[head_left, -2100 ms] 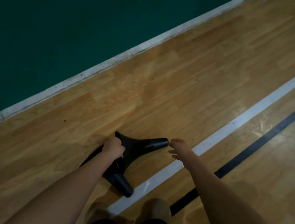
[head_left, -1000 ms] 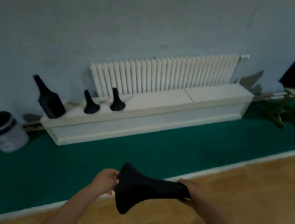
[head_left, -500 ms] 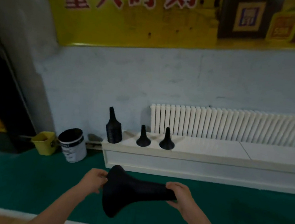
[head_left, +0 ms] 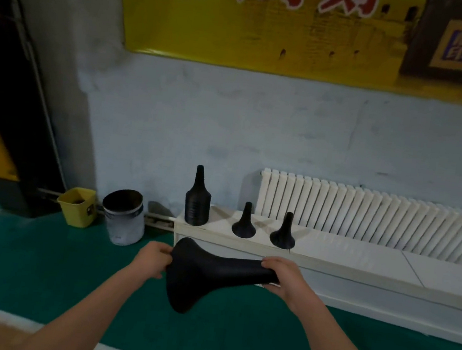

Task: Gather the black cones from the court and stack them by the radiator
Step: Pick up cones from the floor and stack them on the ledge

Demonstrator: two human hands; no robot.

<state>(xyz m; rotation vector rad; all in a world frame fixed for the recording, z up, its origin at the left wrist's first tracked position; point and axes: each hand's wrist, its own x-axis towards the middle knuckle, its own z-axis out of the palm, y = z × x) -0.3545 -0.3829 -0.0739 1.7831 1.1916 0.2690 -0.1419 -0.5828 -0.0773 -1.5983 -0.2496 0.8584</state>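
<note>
Nearest, the left hand [head_left: 154, 260] had its fingers curled round the flared base of the held black cone [head_left: 206, 273]. The right hand [head_left: 283, 280] had its fingers wrapped round the narrow tip. The cone looked matte and lay sideways above the green floor [head_left: 38, 267]. Beyond, on the white shelf [head_left: 345, 255] below the radiator [head_left: 364, 214], a tall stack [head_left: 197, 202] and two loose cones [head_left: 244, 223] stood upright. Gathering looked well along, with stacking still left.

Dim, flat light leaves the black cones [head_left: 206, 273] between left hand [head_left: 152, 261] and right hand [head_left: 283, 280] a near-featureless silhouette, faint crossed shadows mark the white ledge [head_left: 345, 251] beyond, and frame edges bow and blur.
</note>
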